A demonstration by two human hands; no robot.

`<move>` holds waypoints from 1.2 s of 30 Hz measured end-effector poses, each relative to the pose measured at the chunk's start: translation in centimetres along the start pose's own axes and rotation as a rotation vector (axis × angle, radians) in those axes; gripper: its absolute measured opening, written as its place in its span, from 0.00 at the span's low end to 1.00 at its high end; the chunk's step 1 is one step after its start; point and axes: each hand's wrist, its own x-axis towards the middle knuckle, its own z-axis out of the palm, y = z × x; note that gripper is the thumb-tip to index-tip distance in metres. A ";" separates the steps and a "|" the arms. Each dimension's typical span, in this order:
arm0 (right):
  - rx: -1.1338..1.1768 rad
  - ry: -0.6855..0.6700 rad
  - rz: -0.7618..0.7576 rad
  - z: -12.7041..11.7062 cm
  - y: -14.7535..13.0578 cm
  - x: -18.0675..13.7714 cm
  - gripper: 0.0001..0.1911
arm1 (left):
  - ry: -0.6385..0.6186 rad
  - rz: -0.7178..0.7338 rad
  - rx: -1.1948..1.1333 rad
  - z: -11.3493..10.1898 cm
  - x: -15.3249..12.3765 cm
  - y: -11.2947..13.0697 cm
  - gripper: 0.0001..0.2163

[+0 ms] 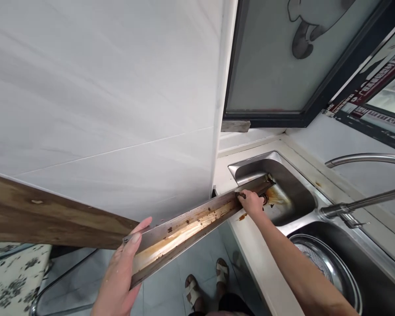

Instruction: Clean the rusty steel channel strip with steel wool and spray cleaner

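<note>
A long, narrow trough of greasy silver metal (187, 230) slants from the near left to the far right, its hollow side facing up. Brown residue coats its inside, with darker crumbs scattered along it. The far end reaches into the far basin of a stainless-steel double sink (296, 193); whether it rests on the metal there, I cannot tell.

The left hand (121, 267) holds the near end, its thumb on the near edge and its other fingers partly hidden behind, clamped on the metal. The right hand (252, 202) is inside the trough towards the far end, fingers bunched together around a small dark object (240, 195), too covered to identify.

Brown liquid stains the floor of the far basin, and a brown splash (242, 217) marks the cream countertop (250, 250) just beside the trough. In the near basin, at right, sits a round, shiny metal vessel with a perforated part (319, 259). A brushed-metal tap (345, 210) stands between the basins on the far right side.

At left rises a glossy white marbled panel (102, 96), with a brown wooden board (52, 210) along its lower edge. Below, two feet in pale strappy sandals (192, 292) stand on grey floor tiles (164, 285).
</note>
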 end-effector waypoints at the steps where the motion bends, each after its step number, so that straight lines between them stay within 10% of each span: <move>1: 0.003 0.034 -0.079 0.0 -0.8 -1.0 0.09 | -0.001 0.004 -0.005 0.0 0.1 -0.1 0.27; 7: 0.218 0.141 -0.571 0.0 -7.2 -8.5 0.03 | -0.003 0.028 0.008 0.0 0.6 0.0 0.30; 15: 0.279 0.081 -0.102 2.1 0.5 -0.2 0.05 | 0.051 0.018 0.038 0.8 0.7 0.9 0.28; 18: 0.498 0.101 -0.028 2.8 2.3 1.2 0.19 | 0.085 0.031 0.048 0.5 1.2 1.1 0.28; 25: 0.751 -0.061 -0.231 2.5 3.9 -0.3 0.20 | 0.063 0.040 0.054 0.6 2.0 2.2 0.24; 36: 0.699 0.059 -0.489 3.3 5.2 0.1 0.14 | 0.088 0.073 0.085 2.4 1.6 4.3 0.23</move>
